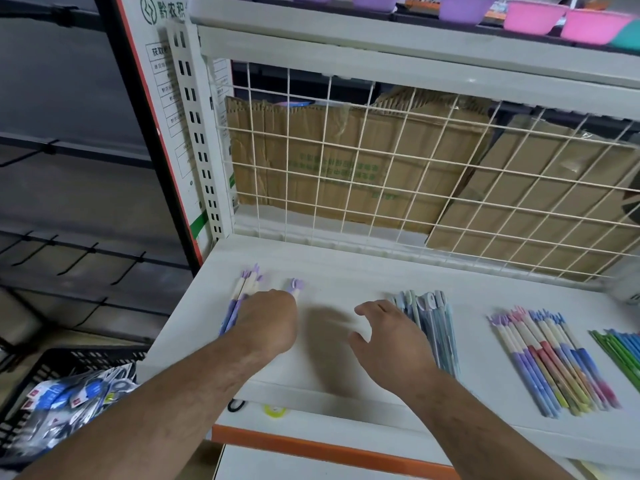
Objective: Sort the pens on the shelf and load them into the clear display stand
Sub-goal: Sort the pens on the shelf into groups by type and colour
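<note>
At the lower left of the frame a black slotted plastic crate [52, 358] holds a heap of blue-and-white packets [69, 396]; their print is too blurred to read. Along the top edge, purple plastic bowls [460, 6] and pink plastic bowls [533, 15] stand on the upper shelf, cut off by the frame. Flattened brown cardboard boxes [329, 161] lean behind a white wire grid [381, 140].

The pens lie in sorted groups on the white shelf board [346, 271]: purple-and-cream pens [242, 296] at the left, blue-grey pens [440, 327] in the middle, a fan of mixed pastel pens [547, 362] further right, and green and blue pens [620, 355] cut off at the right edge. A blurred white object [627, 292] at the right edge cannot be made out.

The left hand [268, 317] lies back-up on the purple-and-cream pens, its fingers bent out of sight, so whether it grips them cannot be told. The right hand [384, 327] is spread loosely, thumb apart, at the left side of the blue-grey pens, covering part of them.
</note>
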Action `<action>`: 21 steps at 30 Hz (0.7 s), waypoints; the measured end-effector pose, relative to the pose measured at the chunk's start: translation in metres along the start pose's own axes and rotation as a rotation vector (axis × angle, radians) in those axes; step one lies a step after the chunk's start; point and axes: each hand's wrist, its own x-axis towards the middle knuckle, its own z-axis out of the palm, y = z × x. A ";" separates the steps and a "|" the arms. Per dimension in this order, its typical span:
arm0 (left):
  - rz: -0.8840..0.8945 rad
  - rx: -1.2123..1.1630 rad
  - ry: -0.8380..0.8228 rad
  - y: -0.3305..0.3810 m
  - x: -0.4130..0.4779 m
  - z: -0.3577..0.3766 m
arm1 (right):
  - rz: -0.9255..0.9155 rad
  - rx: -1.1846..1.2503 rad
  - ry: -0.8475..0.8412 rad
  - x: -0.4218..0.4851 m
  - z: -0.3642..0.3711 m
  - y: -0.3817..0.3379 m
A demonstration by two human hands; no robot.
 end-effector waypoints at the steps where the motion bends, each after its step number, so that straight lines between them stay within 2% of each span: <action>1: -0.001 -0.014 -0.019 0.002 -0.002 -0.002 | 0.007 0.006 -0.001 -0.002 -0.001 0.003; 5: -0.044 -0.166 -0.203 0.019 -0.006 -0.023 | 0.058 0.082 -0.038 -0.008 -0.006 0.015; 7: -0.097 -0.482 -0.215 0.032 -0.003 -0.027 | 0.079 0.152 -0.055 -0.012 -0.010 0.023; 10: -0.142 -1.138 -0.336 0.059 -0.008 -0.039 | 0.116 0.379 -0.071 -0.018 -0.019 0.033; 12: -0.147 -1.362 -0.361 0.080 -0.014 -0.044 | 0.131 0.508 -0.087 -0.024 -0.027 0.041; 16: -0.088 -1.481 -0.364 0.124 -0.022 -0.045 | 0.147 0.628 -0.119 -0.037 -0.046 0.060; 21: -0.028 -1.508 -0.365 0.182 -0.032 -0.043 | 0.221 0.735 -0.122 -0.055 -0.066 0.102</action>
